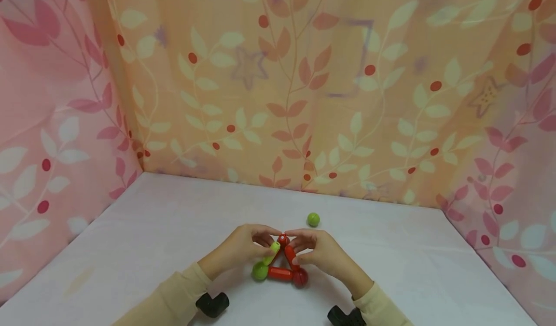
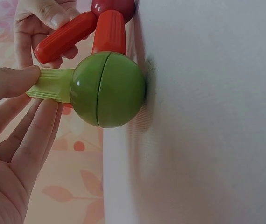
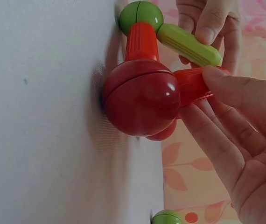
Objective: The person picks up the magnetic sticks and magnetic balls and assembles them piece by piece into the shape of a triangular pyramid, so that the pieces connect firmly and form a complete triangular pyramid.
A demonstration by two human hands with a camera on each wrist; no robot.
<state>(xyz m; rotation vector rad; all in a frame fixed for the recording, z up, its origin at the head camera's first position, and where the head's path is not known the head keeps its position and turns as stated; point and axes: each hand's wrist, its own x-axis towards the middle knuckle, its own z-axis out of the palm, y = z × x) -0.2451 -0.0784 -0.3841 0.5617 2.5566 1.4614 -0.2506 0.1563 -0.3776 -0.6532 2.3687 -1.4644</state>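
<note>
A small triangle of magnetic rods and balls stands on the white table, between both hands. My left hand [image 1: 239,248] pinches a yellow-green rod [image 2: 53,85] between thumb and fingers; its lower end meets the green ball [image 2: 108,89]. My right hand [image 1: 322,252] pinches a red rod [image 3: 192,87] that rises from the front red ball [image 3: 141,97]. Another red rod [image 1: 280,273] lies between these two balls. At the far corner is a second red ball [image 1: 283,240], partly hidden, with both index fingertips close over it.
A loose green ball [image 1: 313,219] sits on the table beyond the right hand. Black angled pieces [image 1: 213,304] show beside both sleeves. Patterned cloth [image 1: 286,84] walls in the white table [image 1: 182,205] at the back and sides.
</note>
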